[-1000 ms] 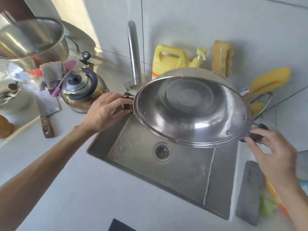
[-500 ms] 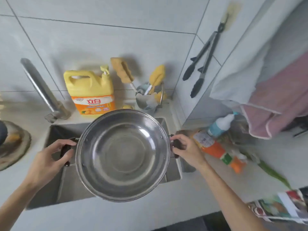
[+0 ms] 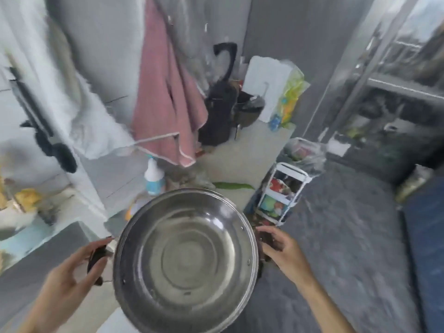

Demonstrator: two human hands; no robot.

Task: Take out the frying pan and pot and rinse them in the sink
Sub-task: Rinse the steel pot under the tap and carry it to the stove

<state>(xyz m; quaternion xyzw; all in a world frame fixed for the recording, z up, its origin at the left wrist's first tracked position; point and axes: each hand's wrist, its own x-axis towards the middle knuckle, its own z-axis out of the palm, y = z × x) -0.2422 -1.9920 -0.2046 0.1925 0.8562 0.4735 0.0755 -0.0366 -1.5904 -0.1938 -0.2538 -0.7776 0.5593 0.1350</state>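
A shiny steel pot (image 3: pixel 186 260) with two dark side handles fills the lower middle of the head view, its hollow facing up and empty. My left hand (image 3: pixel 69 280) grips the left handle and my right hand (image 3: pixel 281 248) grips the right handle. The pot is held in the air over the right end of the counter, past the sink. Only a grey corner of the sink (image 3: pixel 36 255) shows at the lower left. The picture is blurred by motion. No frying pan is visible.
A pink towel (image 3: pixel 165 104) and a white towel (image 3: pixel 79 111) hang on the wall above the counter. A white spray bottle (image 3: pixel 153 179) stands behind the pot. A small white shelf cart (image 3: pixel 281 195) stands on the grey floor to the right.
The view has swung right, away from the sink and faucet toward the counter end and floor. The pot, still held by both handles, has moved right with it.
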